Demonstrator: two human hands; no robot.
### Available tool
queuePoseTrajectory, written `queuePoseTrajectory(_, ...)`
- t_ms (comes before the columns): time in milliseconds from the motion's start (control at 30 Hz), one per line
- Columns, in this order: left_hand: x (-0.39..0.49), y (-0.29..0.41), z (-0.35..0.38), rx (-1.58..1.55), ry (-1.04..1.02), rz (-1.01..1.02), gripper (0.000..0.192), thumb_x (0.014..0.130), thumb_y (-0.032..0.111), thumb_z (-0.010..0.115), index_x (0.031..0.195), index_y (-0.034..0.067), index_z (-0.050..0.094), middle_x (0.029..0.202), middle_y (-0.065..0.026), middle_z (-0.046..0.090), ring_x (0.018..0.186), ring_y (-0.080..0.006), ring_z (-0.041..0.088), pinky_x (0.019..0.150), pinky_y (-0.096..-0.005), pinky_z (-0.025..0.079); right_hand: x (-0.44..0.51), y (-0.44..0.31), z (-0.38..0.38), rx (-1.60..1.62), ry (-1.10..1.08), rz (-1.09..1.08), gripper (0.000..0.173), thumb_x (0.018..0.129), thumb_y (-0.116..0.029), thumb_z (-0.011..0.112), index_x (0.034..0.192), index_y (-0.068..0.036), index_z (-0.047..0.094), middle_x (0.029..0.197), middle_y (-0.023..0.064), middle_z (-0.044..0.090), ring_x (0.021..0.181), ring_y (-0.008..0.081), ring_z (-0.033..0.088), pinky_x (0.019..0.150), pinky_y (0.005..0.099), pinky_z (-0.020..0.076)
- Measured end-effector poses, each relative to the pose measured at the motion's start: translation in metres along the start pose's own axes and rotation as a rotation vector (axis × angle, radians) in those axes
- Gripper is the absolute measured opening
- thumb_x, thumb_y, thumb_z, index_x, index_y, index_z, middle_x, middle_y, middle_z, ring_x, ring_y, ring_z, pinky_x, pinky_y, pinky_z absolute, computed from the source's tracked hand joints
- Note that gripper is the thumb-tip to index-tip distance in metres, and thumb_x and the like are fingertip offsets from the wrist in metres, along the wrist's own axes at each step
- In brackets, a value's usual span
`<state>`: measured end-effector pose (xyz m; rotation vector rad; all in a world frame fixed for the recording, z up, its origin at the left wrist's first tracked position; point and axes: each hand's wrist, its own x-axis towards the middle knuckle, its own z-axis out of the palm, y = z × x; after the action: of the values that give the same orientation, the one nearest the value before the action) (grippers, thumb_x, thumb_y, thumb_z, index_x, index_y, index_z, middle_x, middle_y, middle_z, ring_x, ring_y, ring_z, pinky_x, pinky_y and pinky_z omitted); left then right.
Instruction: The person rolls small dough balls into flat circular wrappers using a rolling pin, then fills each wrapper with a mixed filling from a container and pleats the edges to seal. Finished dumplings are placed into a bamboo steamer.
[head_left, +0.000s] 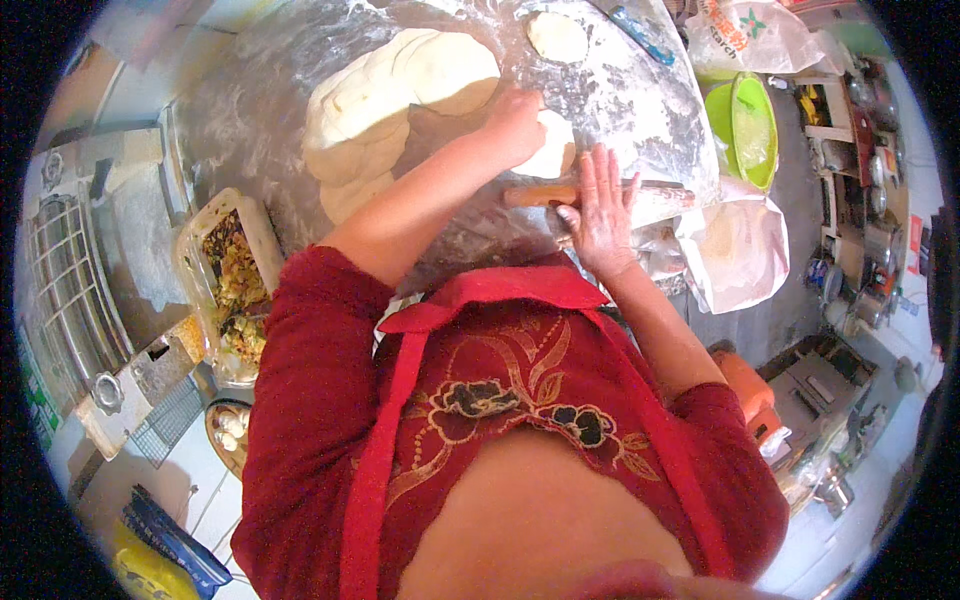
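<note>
On a floured work table, my left hand is curled at the edge of a small flattened dough round, its fingers pinching the rim. My right hand lies palm down with straight fingers across a wooden rolling pin, just below the round. Another dough round rests farther back, on loose flour. A large mass of dough, made of overlapping lobes, lies left of and beyond my left forearm.
A plastic-lined tub of chopped filling stands at the left. At the right are a green bucket, an open bag of flour and a printed starch sack. A blue-handled tool lies at the back of the table.
</note>
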<state>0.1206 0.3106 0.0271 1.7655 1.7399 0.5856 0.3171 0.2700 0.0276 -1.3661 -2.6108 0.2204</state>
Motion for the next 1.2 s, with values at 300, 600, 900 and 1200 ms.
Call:
queuePoseTrajectory(300, 0.010, -0.005, -0.012, -0.060, -0.198, -0.145, 0.027, 0.079, 0.013, 0.061, 0.101, -0.003, 0.059, 0.101, -0.0253, 0.061, 0.097, -0.0389, 0.058, 0.085, -0.0457, 0.045, 0.094, 0.000, 0.006, -0.083, 0.062, -0.032, 0.068, 0.092, -0.036, 0.043, 0.144, -0.001, 0.016, 0.152, 0.0164, 0.014, 0.140, 0.0302, 0.015, 0.111, 0.0545, 0.0080)
queuePoseTrajectory(600, -0.045, -0.012, -0.013, -0.058, -0.094, -0.171, 0.025, 0.079, 0.010, 0.057, 0.100, -0.004, 0.059, 0.092, -0.0268, 0.061, 0.089, -0.0407, 0.060, 0.080, -0.0453, 0.047, 0.055, -0.027, 0.022, 0.046, 0.055, -0.012, 0.078, 0.085, -0.036, 0.054, 0.143, 0.001, 0.018, 0.151, 0.0205, 0.013, 0.140, 0.0354, 0.015, 0.108, 0.0580, 0.0156)
queuePoseTrajectory(900, -0.069, -0.021, -0.014, -0.140, 0.090, -0.228, 0.027, 0.074, 0.012, 0.061, 0.095, -0.005, 0.059, 0.095, -0.0249, 0.063, 0.091, -0.0397, 0.061, 0.080, -0.0427, 0.048, -0.017, -0.051, 0.005, -0.007, -0.231, -0.014, 0.075, 0.085, -0.047, 0.051, 0.142, -0.003, 0.028, 0.148, 0.0201, 0.024, 0.139, 0.0330, 0.020, 0.109, 0.0579, 0.0110)
queuePoseTrajectory(1200, -0.021, -0.027, -0.021, -0.085, -0.121, -0.189, 0.025, 0.076, 0.014, 0.059, 0.094, -0.002, 0.063, 0.081, -0.0228, 0.064, 0.079, -0.0389, 0.063, 0.073, -0.0443, 0.049, 0.086, -0.034, 0.033, -0.013, 0.075, -0.052, 0.069, 0.091, -0.035, 0.044, 0.143, 0.001, 0.016, 0.151, 0.0197, 0.012, 0.140, 0.0325, 0.012, 0.110, 0.0558, 0.0076)
